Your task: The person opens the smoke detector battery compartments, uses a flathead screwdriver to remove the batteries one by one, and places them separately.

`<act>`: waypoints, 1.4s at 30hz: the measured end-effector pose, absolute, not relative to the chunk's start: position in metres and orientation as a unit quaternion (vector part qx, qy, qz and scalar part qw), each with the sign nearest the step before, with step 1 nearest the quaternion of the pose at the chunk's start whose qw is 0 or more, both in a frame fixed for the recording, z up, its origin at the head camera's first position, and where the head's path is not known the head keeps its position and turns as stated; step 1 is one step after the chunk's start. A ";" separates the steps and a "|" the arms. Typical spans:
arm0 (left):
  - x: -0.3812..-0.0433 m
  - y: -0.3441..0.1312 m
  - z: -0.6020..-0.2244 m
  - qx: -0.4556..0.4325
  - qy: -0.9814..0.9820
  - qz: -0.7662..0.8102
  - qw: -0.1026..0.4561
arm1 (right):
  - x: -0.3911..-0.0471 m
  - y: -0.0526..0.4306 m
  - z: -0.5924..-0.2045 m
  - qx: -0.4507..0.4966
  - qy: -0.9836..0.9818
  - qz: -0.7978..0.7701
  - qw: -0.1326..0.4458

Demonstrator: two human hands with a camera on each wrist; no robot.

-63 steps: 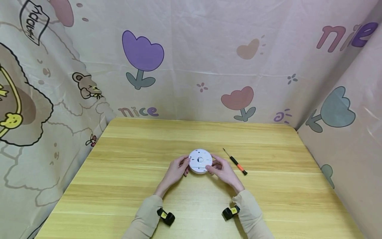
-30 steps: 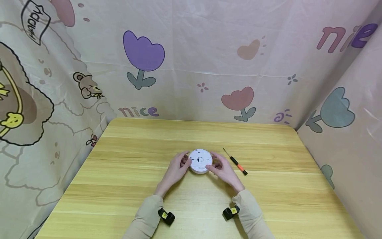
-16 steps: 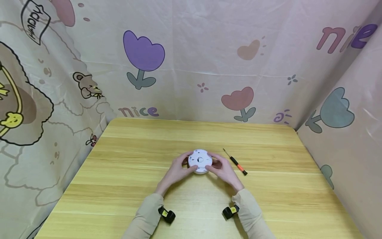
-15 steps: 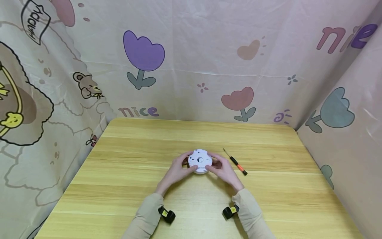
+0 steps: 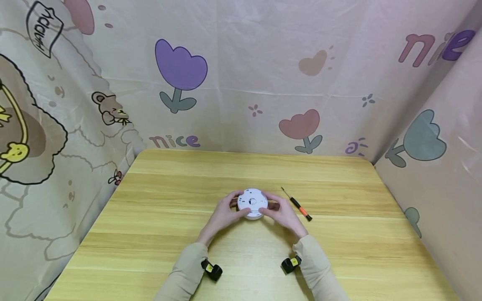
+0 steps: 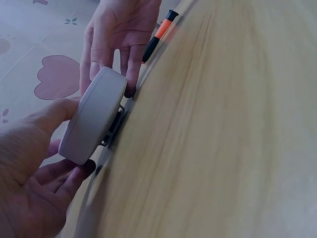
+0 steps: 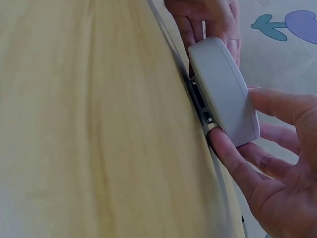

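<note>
A round white smoke detector (image 5: 253,200) is held between both hands at the middle of the table, its flat face with small slots and printed marks turned up. My left hand (image 5: 224,213) grips its left side, thumb on the front rim and fingers around and beneath. On the opposite side my right hand (image 5: 280,212) grips it likewise, thumb near the front edge. In the left wrist view the smoke detector (image 6: 94,116) shows its smooth side wall and a dark slotted part underneath, just above the tabletop. The right wrist view shows the same smoke detector (image 7: 225,91) between both hands.
A small screwdriver (image 5: 297,205) with a black and orange handle lies right of the right hand, tip pointing away. The wooden table (image 5: 169,179) is bounded at the back and sides by a printed curtain (image 5: 233,62). Black wrist cameras sit on both sleeves.
My left hand has shifted its grip: its thumb went from the smoke detector's left edge to the front rim, fingers reaching farther around the back. The right hand stays almost in place.
</note>
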State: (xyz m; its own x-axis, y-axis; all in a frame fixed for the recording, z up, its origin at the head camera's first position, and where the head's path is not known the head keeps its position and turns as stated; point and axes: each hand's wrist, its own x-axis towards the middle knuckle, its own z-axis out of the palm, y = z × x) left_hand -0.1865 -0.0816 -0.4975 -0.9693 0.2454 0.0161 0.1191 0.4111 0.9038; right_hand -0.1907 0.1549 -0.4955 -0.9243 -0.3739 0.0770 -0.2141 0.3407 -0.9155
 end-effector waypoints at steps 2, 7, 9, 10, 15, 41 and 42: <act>-0.187 -0.082 -0.497 0.112 0.838 0.531 0.059 | -0.192 0.155 -0.494 -0.186 0.817 -0.540 0.079; -0.188 -0.082 -0.495 0.127 0.840 0.526 0.049 | -0.194 0.155 -0.492 -0.192 0.821 -0.532 0.082; -0.188 -0.082 -0.493 0.130 0.841 0.523 0.047 | -0.194 0.155 -0.493 -0.193 0.822 -0.529 0.080; -0.188 -0.082 -0.493 0.130 0.842 0.521 0.045 | -0.194 0.156 -0.493 -0.193 0.823 -0.528 0.079; -0.190 -0.081 -0.493 0.133 0.849 0.510 0.039 | -0.194 0.158 -0.492 -0.191 0.824 -0.528 0.075; -0.189 -0.073 -0.499 0.107 0.865 0.490 0.023 | -0.196 0.155 -0.488 -0.190 0.839 -0.504 0.080; -0.189 -0.074 -0.499 0.107 0.864 0.491 0.023 | -0.196 0.155 -0.488 -0.189 0.839 -0.503 0.081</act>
State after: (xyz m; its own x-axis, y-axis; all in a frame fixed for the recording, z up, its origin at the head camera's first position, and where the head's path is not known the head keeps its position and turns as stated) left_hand -0.1894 -0.0737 -0.4986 -0.9762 0.2069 0.0648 0.1617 0.4958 0.8533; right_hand -0.1960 0.1548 -0.4880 -0.9152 -0.3994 0.0545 -0.2364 0.4223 -0.8751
